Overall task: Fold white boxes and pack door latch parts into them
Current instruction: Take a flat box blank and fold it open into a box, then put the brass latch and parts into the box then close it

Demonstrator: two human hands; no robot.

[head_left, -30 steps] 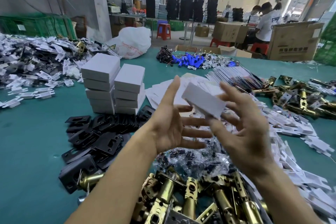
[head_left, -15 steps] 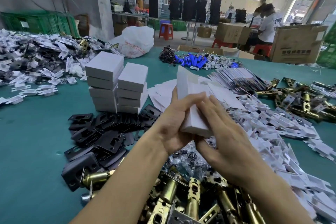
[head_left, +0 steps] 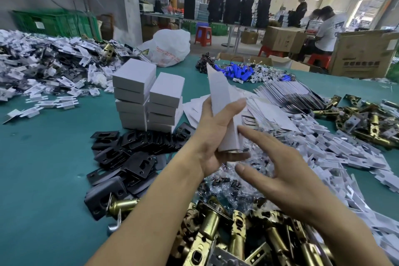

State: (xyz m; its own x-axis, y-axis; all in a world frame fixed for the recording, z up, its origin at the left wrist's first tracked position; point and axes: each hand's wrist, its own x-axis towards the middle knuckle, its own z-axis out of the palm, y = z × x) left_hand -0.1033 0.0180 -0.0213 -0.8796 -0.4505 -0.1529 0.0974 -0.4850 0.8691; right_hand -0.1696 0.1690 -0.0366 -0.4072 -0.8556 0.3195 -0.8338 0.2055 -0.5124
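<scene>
White box (head_left: 220, 93) in curled left hand (head_left: 210, 142); right hand (head_left: 280, 176) open, just beside.

I count one half-folded white box (head_left: 220, 93) at centre, two stacks of folded boxes (head_left: 133, 75) centre-left, about four high each, one white bag (head_left: 168, 47), three red stools (head_left: 203, 35) and three people (head_left: 328, 28) upper right. The brass latches (head_left: 216, 229) and black plates (head_left: 129, 157) are too many for me to count.

Bare forearms, bare left hand (head_left: 212, 136) and right hand (head_left: 280, 176).
</scene>
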